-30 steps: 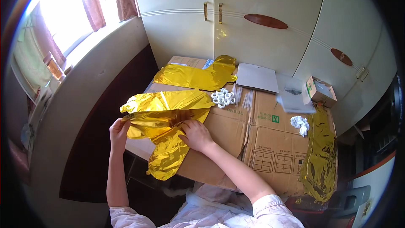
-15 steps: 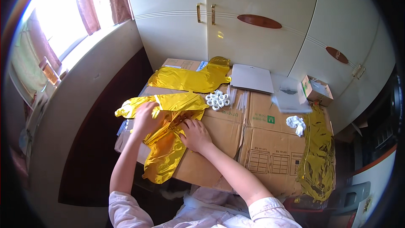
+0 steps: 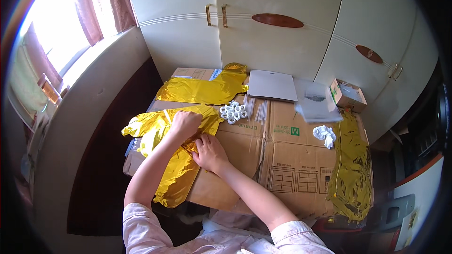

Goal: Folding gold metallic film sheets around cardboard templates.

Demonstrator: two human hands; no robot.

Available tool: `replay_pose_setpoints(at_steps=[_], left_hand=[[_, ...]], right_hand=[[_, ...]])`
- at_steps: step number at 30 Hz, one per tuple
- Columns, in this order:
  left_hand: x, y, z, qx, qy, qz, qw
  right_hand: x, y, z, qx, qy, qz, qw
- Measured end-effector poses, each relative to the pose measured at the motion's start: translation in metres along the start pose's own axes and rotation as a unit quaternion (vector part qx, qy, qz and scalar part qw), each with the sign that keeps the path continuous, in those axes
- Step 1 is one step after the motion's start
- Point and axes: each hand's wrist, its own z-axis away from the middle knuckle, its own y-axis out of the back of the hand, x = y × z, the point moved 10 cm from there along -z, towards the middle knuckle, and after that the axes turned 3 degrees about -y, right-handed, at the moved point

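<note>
Crumpled gold foil balloons (image 3: 176, 183) lie flat and overlapping at the left of the cardboard-covered table, and I cannot tell how many are in the pile. My left hand (image 3: 186, 124) is closed over the upper part of the pile, its fingertips hidden under the fist. Just below and to the right, my right hand (image 3: 210, 153) has bent fingers gathered on a fold of the same foil. Small white ribbon rolls (image 3: 232, 112) sit in a cluster right of the foil, beside thin clear straws (image 3: 261, 111).
Another flat gold balloon (image 3: 197, 89) lies at the back, near a grey flat panel (image 3: 272, 85). Rightward are clear plastic bags (image 3: 318, 103), a small open carton (image 3: 348, 95), a crumpled white item (image 3: 325, 135) and a long gold foil piece (image 3: 351, 169). Cabinets (image 3: 278, 42) stand behind.
My left hand has moved right and slightly up across the foil, closer to the right hand. The foil beneath has shifted. The whole view has turned slightly.
</note>
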Motion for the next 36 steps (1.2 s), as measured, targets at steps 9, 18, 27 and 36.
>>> replay_pose_setpoints(at_steps=[9,18,27,36], left_hand=[[-0.081,0.027,0.018,0.040,0.133,0.006,0.990],[-0.187,0.071,0.086,0.125,0.266,0.040,0.955],[-0.298,0.121,0.189,0.244,0.324,0.034,0.913],[-0.384,0.187,0.301,0.233,0.462,-0.150,0.842]], right_hand=[[0.001,-0.007,0.001,-0.025,-0.012,0.041,0.999],[0.007,-0.015,0.002,-0.081,-0.024,0.082,0.993],[0.003,-0.016,0.001,-0.076,-0.021,0.089,0.993],[0.002,-0.015,0.000,-0.083,-0.029,0.097,0.991]])
